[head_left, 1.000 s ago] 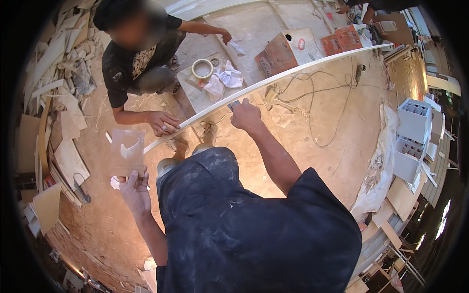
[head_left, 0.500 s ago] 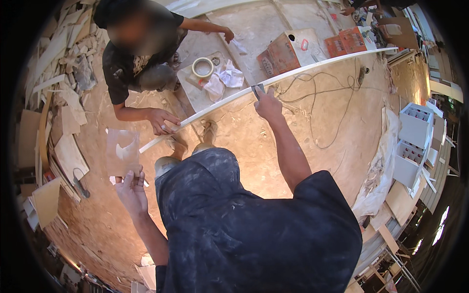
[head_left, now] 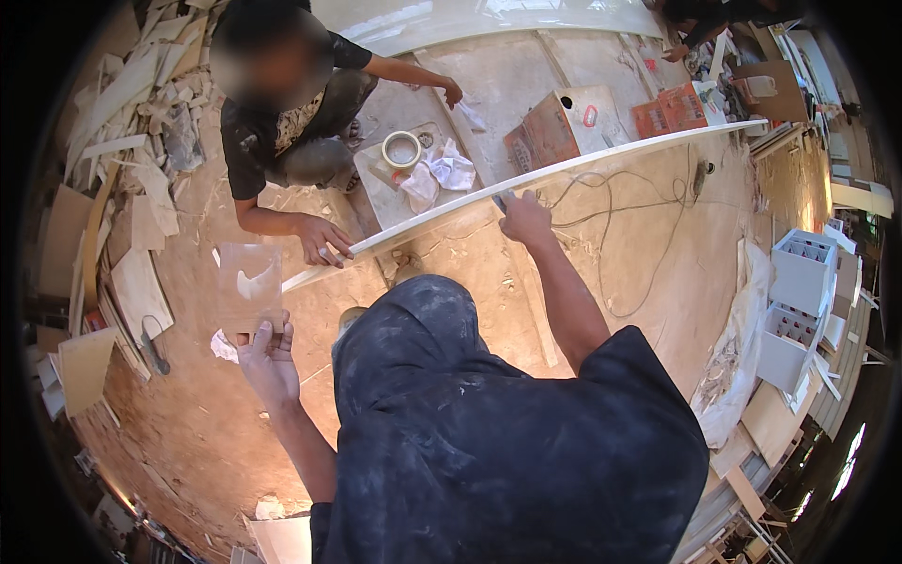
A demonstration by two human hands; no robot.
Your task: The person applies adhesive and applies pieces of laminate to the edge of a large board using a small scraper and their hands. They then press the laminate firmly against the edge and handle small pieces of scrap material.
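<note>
My left hand (head_left: pixel 270 365) holds a flat square board (head_left: pixel 240 315) by its lower edge. A curved smear of white paste (head_left: pixel 258 285) lies on the board. My right arm reaches forward, and my right hand (head_left: pixel 526 221) is closed round a small dark scraper (head_left: pixel 503 199). The scraper is at the near edge of a long, narrow white strip (head_left: pixel 423 224) that crosses the view from lower left to upper right. I cannot tell whether the blade touches it. A co-worker's hand (head_left: pixel 324 242) rests at the strip's left end.
The co-worker (head_left: pixel 282 141) squats beyond the strip. Near them lie a tape roll (head_left: pixel 401 149) and white crumpled cloths (head_left: pixel 451 169). Orange-and-white boxes (head_left: pixel 545 136) stand farther right. A cable (head_left: pixel 609 226) loops over the floor. Scrap boards (head_left: pixel 132 89) pile at left; grey crates (head_left: pixel 794 343) stand at right.
The view has shifted slightly, and my legs have moved to the right. The scraper's blade, earlier seen broad over the strip, now appears narrower at its near edge. Both hands keep their holds.
</note>
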